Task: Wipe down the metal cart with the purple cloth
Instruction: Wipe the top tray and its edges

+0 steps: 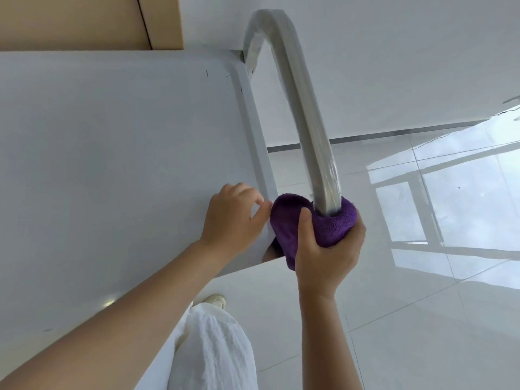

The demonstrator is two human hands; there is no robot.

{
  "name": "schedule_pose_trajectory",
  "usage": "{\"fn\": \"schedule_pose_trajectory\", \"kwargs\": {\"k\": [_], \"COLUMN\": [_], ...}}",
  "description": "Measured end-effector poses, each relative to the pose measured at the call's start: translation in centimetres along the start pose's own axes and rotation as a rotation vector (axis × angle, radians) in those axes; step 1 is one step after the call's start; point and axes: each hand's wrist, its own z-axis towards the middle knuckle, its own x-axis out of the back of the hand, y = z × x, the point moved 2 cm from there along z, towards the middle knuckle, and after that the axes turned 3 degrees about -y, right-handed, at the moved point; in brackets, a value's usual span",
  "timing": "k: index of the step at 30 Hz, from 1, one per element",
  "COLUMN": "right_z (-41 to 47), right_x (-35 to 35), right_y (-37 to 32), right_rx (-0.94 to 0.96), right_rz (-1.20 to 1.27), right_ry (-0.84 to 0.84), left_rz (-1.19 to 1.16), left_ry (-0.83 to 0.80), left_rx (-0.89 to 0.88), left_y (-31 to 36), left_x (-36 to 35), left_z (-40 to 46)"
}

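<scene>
Glossy white floor tiles point(408, 319), metal cart point(112, 150), right hand point(329, 249) grip clenched round purple cloth point(334, 223), left hand point(230, 218) loosely curled on cart edge.

Open gap between curved plastic-wrapped metal cart handle point(298, 91) and raised rim of grey metal cart top surface point(254, 130); its near end is blocked by bunched purple cloth point(332, 223). Glossy white tiled floor point(422, 319) right of handle is open.

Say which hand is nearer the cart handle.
Right. The right hand grips the cloth wrapped around the handle; the left hand rests on the cart edge beside it.
</scene>
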Motion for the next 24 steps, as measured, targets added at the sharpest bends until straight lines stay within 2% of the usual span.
{"fn": "schedule_pose_trajectory", "kwargs": {"k": [3,8,12,16,24], "right_z": [0.7,2.2,5.4,8.6,11.9], "right_x": [-0.1,-0.2,-1.9,-5.1,-9.5], "right_y": [-1.3,-4.1,-7.3,-10.4,-13.7], "right_rx": [0.015,0.048,0.006,0.057,0.103], "right_rz": [-0.069,-0.268,-0.559,-0.766,-0.870], "right_ry": [0.012,-0.053,-0.272,-0.415,-0.438], "left_rz": [0.093,0.298,0.365,0.437,0.426], "left_ry": [0.034,0.013,-0.089,-0.097,-0.085], "left_rx": [-0.100,-0.087,0.054,0.012,0.016], "left_y": [-1.2,-2.9,-4.4,-5.2,-5.0], "left_x": [-0.2,0.0,1.1,0.8,0.7], "left_z": [2.4,6.8,10.3,10.5,10.7]}}
